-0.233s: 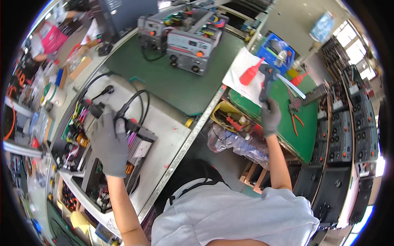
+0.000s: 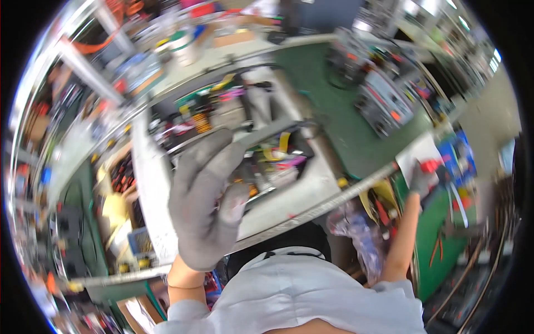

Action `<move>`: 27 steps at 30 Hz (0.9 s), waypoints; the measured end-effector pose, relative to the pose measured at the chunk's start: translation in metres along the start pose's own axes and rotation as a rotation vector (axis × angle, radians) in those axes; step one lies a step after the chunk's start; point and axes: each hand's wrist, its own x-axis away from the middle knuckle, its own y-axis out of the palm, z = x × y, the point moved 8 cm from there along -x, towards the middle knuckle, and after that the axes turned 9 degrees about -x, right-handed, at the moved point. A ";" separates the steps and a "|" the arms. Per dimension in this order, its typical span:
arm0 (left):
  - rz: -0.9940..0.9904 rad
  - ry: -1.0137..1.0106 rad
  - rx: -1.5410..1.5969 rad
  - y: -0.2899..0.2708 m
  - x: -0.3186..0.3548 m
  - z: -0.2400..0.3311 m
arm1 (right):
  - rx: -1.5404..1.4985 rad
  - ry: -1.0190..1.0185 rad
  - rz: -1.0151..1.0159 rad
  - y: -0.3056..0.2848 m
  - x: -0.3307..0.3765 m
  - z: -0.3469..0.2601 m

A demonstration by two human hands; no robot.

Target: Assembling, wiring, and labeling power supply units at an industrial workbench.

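My left hand point(image 2: 208, 203), in a grey glove, is raised over the near left part of an opened machine point(image 2: 239, 125) full of coloured wires and copper coils. Its fingers are stretched and apart, with nothing visible in them. At the right, my gloved right hand point(image 2: 423, 182) is closed around a red squeeze bottle point(image 2: 430, 165) beside a white sheet point(image 2: 414, 156). Next to that hand lies a dark glue gun point(image 2: 443, 176) with a pale glue stick point(image 2: 458, 206). Motion blurs the picture, and the bottle's lower part is hidden by the fingers.
Two grey machines point(image 2: 384, 103) with open tops stand on the green bench mat point(image 2: 339, 128). A blue bin point(image 2: 459, 156), red-handled pliers point(image 2: 436, 250) and another red bottle point(image 2: 464, 199) are at the right. A yellow bin point(image 2: 370, 203) sits below the bench edge.
My view has swung to the right, so the scene sits differently. My left hand has come off the machine's cable area and spread. My right hand has gone from the glue gun to the red squeeze bottle.
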 end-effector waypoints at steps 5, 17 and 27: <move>0.244 -0.227 -0.401 -0.109 0.014 -0.095 | -1.114 0.471 -0.251 0.004 -0.009 -0.102; -0.464 -0.146 -0.404 0.045 -0.074 -0.188 | -1.548 -0.586 -0.627 -0.251 -0.001 -0.554; -0.869 -0.232 0.000 0.091 -0.057 -0.214 | -1.589 -0.885 -0.638 -0.247 0.073 -0.677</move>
